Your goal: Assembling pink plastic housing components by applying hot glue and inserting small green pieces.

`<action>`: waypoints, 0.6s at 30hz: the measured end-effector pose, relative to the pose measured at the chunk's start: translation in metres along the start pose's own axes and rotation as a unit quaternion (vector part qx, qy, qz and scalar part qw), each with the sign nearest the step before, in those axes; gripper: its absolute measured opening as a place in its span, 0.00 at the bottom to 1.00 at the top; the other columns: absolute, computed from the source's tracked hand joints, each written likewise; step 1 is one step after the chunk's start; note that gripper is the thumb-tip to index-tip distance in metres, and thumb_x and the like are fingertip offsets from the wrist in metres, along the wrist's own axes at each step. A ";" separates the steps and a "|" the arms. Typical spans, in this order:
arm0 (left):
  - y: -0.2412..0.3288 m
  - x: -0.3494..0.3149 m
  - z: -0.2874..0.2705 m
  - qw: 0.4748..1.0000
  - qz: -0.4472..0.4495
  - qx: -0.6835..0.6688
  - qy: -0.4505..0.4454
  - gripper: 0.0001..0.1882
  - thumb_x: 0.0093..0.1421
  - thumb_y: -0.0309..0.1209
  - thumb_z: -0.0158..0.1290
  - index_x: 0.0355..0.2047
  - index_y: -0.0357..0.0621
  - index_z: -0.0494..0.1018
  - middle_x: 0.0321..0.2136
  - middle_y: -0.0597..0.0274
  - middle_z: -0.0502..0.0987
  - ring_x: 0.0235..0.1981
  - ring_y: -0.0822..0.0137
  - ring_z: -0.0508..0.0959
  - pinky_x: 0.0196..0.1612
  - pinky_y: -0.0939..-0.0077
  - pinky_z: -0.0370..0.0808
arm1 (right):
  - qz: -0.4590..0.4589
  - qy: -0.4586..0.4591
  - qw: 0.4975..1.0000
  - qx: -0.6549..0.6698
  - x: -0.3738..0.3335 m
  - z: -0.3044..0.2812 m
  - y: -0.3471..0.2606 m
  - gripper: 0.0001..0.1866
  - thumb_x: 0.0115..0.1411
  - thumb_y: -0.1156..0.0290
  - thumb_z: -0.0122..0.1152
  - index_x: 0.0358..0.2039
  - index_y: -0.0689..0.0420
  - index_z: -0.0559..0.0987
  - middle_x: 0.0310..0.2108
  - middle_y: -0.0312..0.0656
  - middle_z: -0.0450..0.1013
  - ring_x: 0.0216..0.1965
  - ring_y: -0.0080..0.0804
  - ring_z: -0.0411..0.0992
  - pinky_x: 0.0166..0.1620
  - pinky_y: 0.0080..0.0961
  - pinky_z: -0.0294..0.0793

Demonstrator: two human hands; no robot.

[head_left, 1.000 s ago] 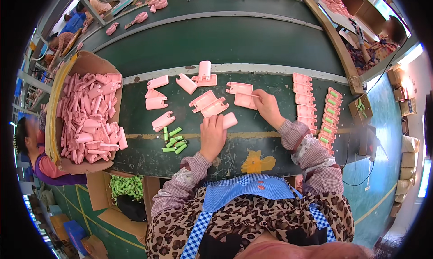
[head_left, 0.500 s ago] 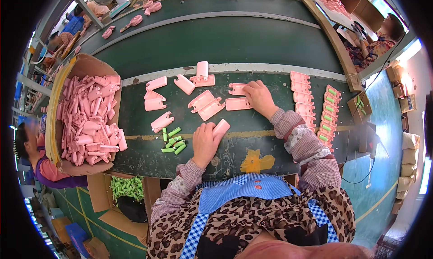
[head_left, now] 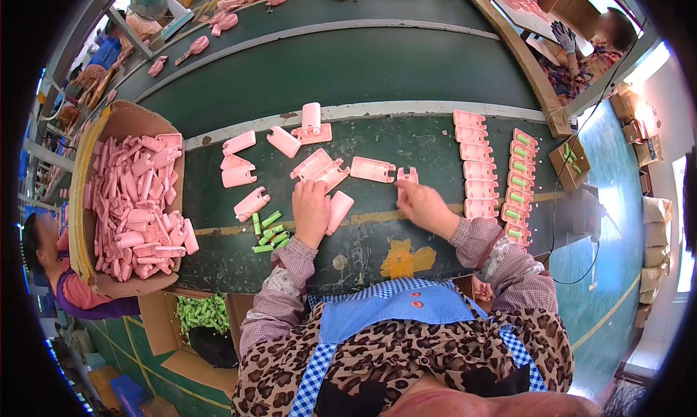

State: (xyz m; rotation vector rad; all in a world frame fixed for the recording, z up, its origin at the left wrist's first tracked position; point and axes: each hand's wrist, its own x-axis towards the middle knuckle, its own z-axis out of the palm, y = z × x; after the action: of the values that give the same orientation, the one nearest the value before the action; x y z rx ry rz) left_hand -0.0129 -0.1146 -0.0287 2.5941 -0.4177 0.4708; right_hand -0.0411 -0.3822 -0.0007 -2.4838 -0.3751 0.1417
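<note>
My left hand is closed, its fingertips at the lower end of a pink plastic shell. Along its thumb side lies another pink shell, smooth back up. The fingers of my right hand pinch a pink shell, seen tilted and partly covered by them. Between the hands, an open-faced pink shell rests on the dark green bench. Several more shells are scattered farther left. Small green cylinders, like battery cells, lie loose left of my left hand.
A cardboard box heaped with pink shells stands at left. At right, one column holds bare shells; another holds shells with green cylinders. A conveyor belt runs beyond the bench. Below left is a box of green cylinders.
My right hand has drawn nearer to me with a pink shell, leaving one shell where two lay. My left hand has shifted forward to the paired shells. The view has shifted slightly.
</note>
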 end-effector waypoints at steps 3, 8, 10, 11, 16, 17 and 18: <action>-0.004 -0.001 0.006 1.000 0.006 0.009 0.013 0.07 0.47 0.22 0.56 0.29 0.41 0.72 0.29 0.56 0.71 0.37 0.53 0.70 0.42 0.62 0.68 | -0.074 -0.029 0.986 0.145 0.002 0.009 -0.014 0.20 0.54 0.72 0.57 0.48 0.61 0.72 0.35 0.52 0.76 0.36 0.48 0.76 0.40 0.39 0.76; -0.006 -0.001 0.008 0.999 0.011 -0.009 0.043 0.05 0.48 0.22 0.56 0.27 0.40 0.72 0.27 0.56 0.71 0.35 0.54 0.71 0.40 0.63 0.69 | -0.071 0.007 0.984 0.161 0.030 0.001 -0.032 0.22 0.50 0.77 0.59 0.49 0.59 0.72 0.39 0.46 0.74 0.41 0.43 0.73 0.46 0.35 0.73; -0.007 -0.001 0.008 0.998 0.013 -0.016 0.056 0.05 0.49 0.21 0.55 0.27 0.40 0.72 0.27 0.56 0.71 0.34 0.54 0.71 0.39 0.63 0.69 | -0.174 0.132 0.976 -0.016 0.041 0.007 -0.026 0.21 0.48 0.77 0.60 0.46 0.58 0.74 0.40 0.44 0.72 0.43 0.41 0.71 0.48 0.34 0.71; -0.007 -0.001 0.008 0.998 0.014 -0.021 0.061 0.05 0.49 0.21 0.55 0.27 0.40 0.72 0.27 0.56 0.71 0.34 0.54 0.71 0.38 0.63 0.69 | -0.168 0.133 0.976 -0.040 0.044 0.011 -0.022 0.20 0.47 0.77 0.61 0.44 0.57 0.75 0.39 0.43 0.71 0.42 0.41 0.70 0.47 0.34 0.71; 0.005 0.005 -0.002 0.996 0.016 -0.056 0.073 0.04 0.49 0.21 0.55 0.27 0.40 0.72 0.27 0.57 0.71 0.33 0.54 0.71 0.37 0.62 0.69 | -0.195 0.100 0.967 -0.127 0.045 0.024 -0.005 0.12 0.46 0.75 0.61 0.34 0.54 0.77 0.33 0.39 0.68 0.37 0.39 0.67 0.43 0.31 0.70; 0.007 0.008 -0.003 0.995 0.021 -0.060 0.074 0.05 0.49 0.21 0.55 0.27 0.40 0.72 0.27 0.57 0.71 0.33 0.54 0.71 0.37 0.62 0.69 | -0.205 0.093 0.966 -0.126 0.040 0.024 -0.003 0.11 0.46 0.75 0.61 0.33 0.54 0.77 0.32 0.39 0.68 0.37 0.38 0.66 0.42 0.31 0.70; 0.009 0.012 -0.003 0.995 0.027 -0.064 0.074 0.05 0.49 0.21 0.55 0.27 0.41 0.72 0.27 0.57 0.71 0.33 0.54 0.71 0.37 0.62 0.69 | -0.215 0.085 0.965 -0.125 0.033 0.023 -0.001 0.10 0.46 0.75 0.61 0.31 0.54 0.77 0.31 0.39 0.67 0.36 0.38 0.66 0.41 0.30 0.69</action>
State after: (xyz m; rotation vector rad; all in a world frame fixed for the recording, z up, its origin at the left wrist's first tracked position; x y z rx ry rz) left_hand -0.0068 -0.1237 -0.0182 2.4120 -0.4517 0.6294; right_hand -0.0141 -0.3587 -0.0188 -2.5647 -0.8907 -0.3138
